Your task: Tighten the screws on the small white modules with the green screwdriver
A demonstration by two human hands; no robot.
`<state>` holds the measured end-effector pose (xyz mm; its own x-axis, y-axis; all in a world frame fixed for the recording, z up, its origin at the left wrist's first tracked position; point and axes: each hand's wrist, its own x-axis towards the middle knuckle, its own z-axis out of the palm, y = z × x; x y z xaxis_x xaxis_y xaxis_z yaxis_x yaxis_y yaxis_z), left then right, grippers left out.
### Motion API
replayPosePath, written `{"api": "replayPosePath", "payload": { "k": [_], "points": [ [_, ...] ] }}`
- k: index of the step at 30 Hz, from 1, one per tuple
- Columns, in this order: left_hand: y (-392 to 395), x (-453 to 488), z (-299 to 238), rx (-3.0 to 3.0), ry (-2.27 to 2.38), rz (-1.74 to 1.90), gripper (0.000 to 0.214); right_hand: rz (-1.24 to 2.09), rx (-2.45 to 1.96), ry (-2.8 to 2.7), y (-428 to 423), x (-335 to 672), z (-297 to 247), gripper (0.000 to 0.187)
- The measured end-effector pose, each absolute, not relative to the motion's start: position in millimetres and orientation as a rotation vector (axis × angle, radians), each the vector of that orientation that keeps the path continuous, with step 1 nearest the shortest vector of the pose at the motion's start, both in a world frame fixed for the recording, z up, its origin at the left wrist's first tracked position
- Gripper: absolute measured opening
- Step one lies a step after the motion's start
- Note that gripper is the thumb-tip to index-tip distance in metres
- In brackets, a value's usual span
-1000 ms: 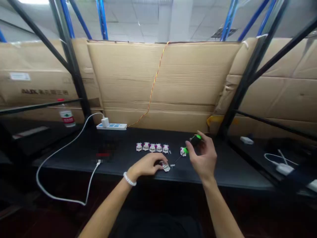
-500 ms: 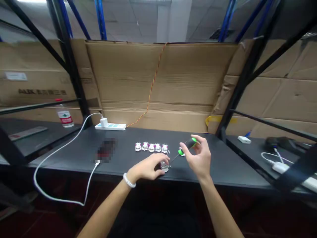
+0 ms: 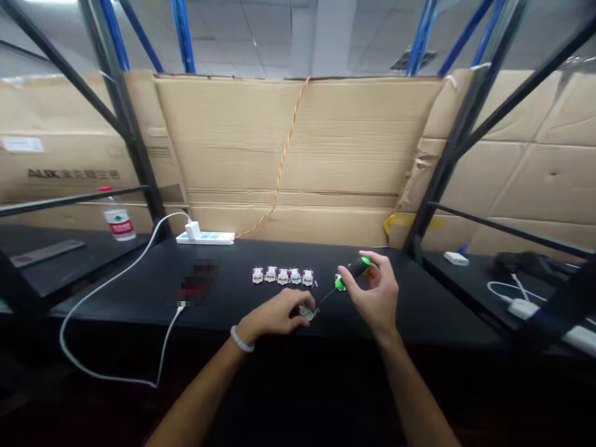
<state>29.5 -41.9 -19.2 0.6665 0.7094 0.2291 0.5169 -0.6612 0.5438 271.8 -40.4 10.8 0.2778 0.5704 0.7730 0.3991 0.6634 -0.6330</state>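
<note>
My left hand (image 3: pixel 277 313) lies on the black table (image 3: pixel 410 310) with its fingers curled around a small white part (image 3: pixel 307 312), pinning it down. My right hand (image 3: pixel 375 295) grips a black and green screwdriver (image 3: pixel 352 272), which slants down to the left. Its thin tip meets the small white part. Behind the hands, a row of several small white and purple parts (image 3: pixel 282 275) stands on the table.
A white power strip (image 3: pixel 205 237) with a charger and white cable (image 3: pixel 107 292) sits at the back left. A water bottle (image 3: pixel 118 220) stands on the left shelf. Cardboard walls the back. Black frame posts rise at both sides. White devices and cables lie at right.
The view has shifted slightly. My right hand with the screwdriver has dropped a little and its tip now rests on the part under my left hand.
</note>
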Motion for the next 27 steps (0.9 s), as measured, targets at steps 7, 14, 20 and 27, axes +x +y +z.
{"api": "replayPosePath", "payload": {
  "k": [7,14,20,27],
  "points": [
    [-38.4,28.8,-22.0,2.439,0.805,0.674,0.027,0.163,-0.898,-1.342,-40.0,270.8,10.9,0.046],
    [-36.1,28.1,-21.1,2.459,0.743,0.710,0.025,0.142,-0.900,-1.337,-42.6,271.3,12.6,0.045],
    [-36.0,28.1,-22.7,2.458,0.762,0.705,0.029,0.122,-0.898,-1.317,-45.3,276.3,18.6,0.045],
    [-35.1,27.8,-22.4,2.463,0.756,0.696,0.024,0.092,-0.879,-1.264,-44.9,287.6,25.1,0.046]
  ]
}}
